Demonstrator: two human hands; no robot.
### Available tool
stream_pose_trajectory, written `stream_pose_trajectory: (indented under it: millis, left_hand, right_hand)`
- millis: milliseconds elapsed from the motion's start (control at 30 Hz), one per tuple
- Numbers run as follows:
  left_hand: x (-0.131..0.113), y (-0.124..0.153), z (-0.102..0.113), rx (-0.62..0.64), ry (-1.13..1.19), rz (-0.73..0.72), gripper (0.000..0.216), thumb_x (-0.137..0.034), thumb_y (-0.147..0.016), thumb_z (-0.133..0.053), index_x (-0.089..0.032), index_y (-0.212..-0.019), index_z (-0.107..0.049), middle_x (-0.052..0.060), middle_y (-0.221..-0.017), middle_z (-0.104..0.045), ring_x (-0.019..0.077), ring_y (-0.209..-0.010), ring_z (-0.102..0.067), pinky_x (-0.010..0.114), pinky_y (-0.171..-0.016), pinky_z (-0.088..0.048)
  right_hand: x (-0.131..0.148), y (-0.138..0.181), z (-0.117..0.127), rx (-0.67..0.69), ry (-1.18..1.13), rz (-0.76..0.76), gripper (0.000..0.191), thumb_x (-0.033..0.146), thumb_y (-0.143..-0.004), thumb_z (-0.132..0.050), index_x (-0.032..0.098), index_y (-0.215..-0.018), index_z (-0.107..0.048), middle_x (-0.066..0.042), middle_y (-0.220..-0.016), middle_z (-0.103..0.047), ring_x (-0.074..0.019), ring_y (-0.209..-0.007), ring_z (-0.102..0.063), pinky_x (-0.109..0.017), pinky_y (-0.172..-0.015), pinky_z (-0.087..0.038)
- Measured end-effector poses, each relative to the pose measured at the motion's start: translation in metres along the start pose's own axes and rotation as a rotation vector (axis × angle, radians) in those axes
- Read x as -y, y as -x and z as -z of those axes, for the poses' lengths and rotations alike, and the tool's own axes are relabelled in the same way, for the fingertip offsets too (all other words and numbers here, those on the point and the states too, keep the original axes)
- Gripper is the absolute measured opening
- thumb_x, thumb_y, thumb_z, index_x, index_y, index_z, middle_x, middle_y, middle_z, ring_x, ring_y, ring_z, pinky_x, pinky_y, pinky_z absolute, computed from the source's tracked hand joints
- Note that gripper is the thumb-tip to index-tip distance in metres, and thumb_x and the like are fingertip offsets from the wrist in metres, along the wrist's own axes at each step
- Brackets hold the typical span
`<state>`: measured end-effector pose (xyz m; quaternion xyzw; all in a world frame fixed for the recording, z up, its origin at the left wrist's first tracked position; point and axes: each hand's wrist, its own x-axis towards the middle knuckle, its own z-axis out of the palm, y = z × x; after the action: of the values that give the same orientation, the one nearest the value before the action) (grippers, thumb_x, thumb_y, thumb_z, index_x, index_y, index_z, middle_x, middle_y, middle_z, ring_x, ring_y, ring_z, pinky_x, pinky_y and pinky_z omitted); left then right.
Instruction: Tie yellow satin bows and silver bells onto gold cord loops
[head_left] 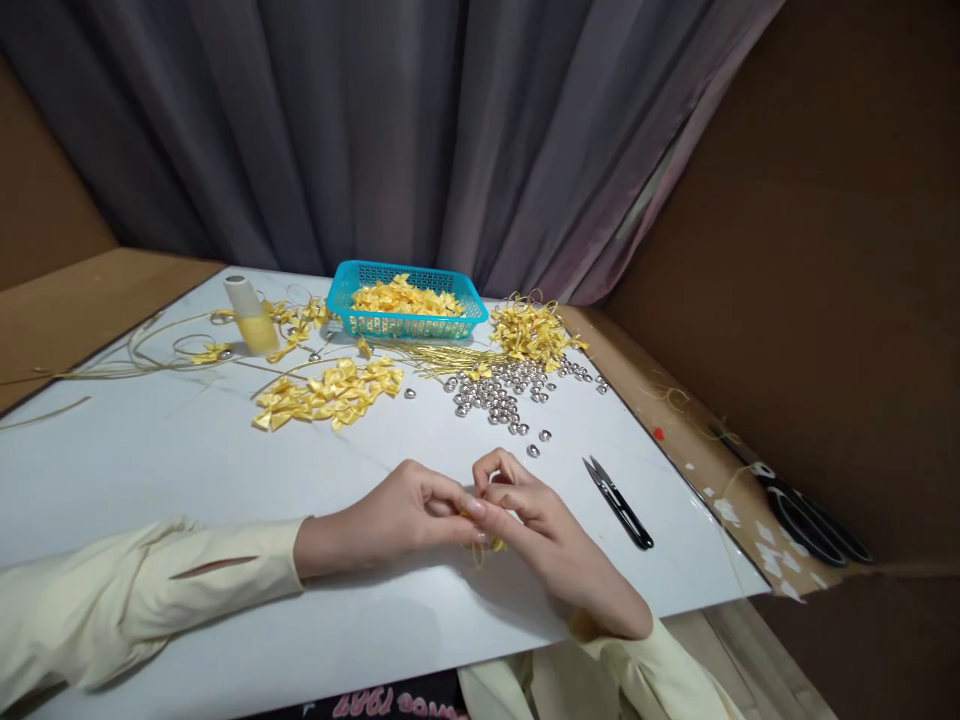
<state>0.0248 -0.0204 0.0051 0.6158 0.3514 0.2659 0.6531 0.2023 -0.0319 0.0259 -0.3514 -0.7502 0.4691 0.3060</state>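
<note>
My left hand [405,508] and my right hand [529,515] meet fingertip to fingertip above the front part of the white board [315,620]. Both are closed in a pinch on a small yellow ribbon bow with cord [480,550], mostly hidden by the fingers; a thin loop hangs below them. Beyond my hands lies a heap of small silvery rings or beads [495,395]. Loose yellow ribbon bows [330,392] are spread to its left. Black thread snips [619,503] lie to the right of my right hand.
A turquoise basket [409,326] at the back holds many yellow bows. Beside it are a pile of corded bows [529,328] and a bundle of gold cords [450,360]. A bottle with yellow contents [253,318] stands at left. Large black-handled scissors [806,520] lie far right.
</note>
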Motion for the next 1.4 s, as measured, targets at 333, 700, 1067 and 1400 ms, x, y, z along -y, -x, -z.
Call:
stream_pose_trajectory:
  millis: [333, 700, 1067, 1400]
  left_hand:
    - [-0.007, -0.005, 0.006, -0.004, 0.182, 0.054, 0.011, -0.022, -0.070, -0.071, -0.012, -0.072, -0.074, 0.004, -0.071, -0.074, 0.0136, -0.068, -0.065, 0.021, -0.067, -0.048]
    - [-0.003, -0.009, 0.010, 0.066, 0.249, 0.032, 0.012, -0.020, -0.073, -0.067, -0.012, -0.076, -0.075, 0.004, -0.073, -0.072, 0.0126, -0.069, -0.062, 0.022, -0.070, -0.047]
    - [-0.005, -0.005, 0.009, 0.033, 0.146, 0.042, 0.017, -0.027, -0.070, -0.072, -0.012, -0.074, -0.074, 0.005, -0.075, -0.074, 0.0144, -0.069, -0.065, 0.022, -0.066, -0.048]
    - [-0.004, -0.008, 0.010, 0.004, 0.128, 0.039, 0.008, -0.011, -0.064, -0.065, -0.013, -0.065, -0.072, -0.002, -0.059, -0.069, 0.0102, -0.059, -0.058, 0.019, -0.061, -0.044]
  right_hand:
    - [0.006, -0.005, 0.001, -0.111, 0.420, 0.236, 0.032, 0.017, -0.095, -0.041, 0.019, -0.064, -0.044, -0.004, -0.083, -0.043, -0.0179, -0.085, -0.045, -0.033, -0.076, -0.037]
    - [0.004, -0.012, 0.003, -0.149, 0.285, 0.181, 0.035, 0.019, -0.095, -0.043, 0.018, -0.060, -0.048, -0.002, -0.080, -0.042, -0.0165, -0.080, -0.045, -0.033, -0.077, -0.036]
    - [0.001, -0.014, 0.009, 0.101, -0.174, -0.088, 0.045, 0.051, -0.089, -0.050, 0.017, -0.059, -0.055, -0.001, -0.081, -0.042, -0.0136, -0.076, -0.048, -0.029, -0.074, -0.040]
    - [0.003, -0.017, 0.012, 0.154, 0.474, 0.269, 0.049, 0.038, -0.100, -0.026, 0.018, -0.063, -0.050, -0.002, -0.071, -0.049, -0.0159, -0.073, -0.045, -0.031, -0.071, -0.035]
